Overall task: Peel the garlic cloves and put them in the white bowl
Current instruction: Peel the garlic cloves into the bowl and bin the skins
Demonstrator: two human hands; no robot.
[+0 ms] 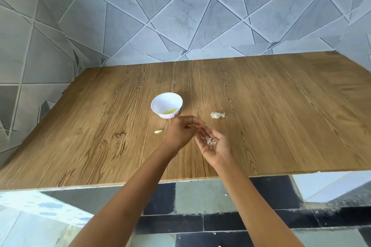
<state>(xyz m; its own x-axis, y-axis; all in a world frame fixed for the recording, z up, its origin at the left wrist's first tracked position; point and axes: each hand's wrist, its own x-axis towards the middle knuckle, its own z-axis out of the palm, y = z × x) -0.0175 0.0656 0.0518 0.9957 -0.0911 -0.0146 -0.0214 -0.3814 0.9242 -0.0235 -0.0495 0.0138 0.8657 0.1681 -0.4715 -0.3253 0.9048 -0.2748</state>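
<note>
Nearest, at 6 o'clock: right hand [215,146], palm up, fingers loosely spread, cradling pale garlic scraps [210,141]; skin or clove, cannot tell. At 9 o'clock of it: left hand [180,133], back up, fingers curled, tips meeting the right hand's fingers; pinching or not, cannot tell. Further toward 9 o'clock, on the wooden table [281,126]: one loose garlic clove [158,131]. At 1 o'clock of the hands: garlic cluster [217,115], skin on. At 11 o'clock: white bowl [160,102], upright, yellowish bits [169,111] inside. Beyond, at 12 o'clock: tiled wall [180,16].
</note>
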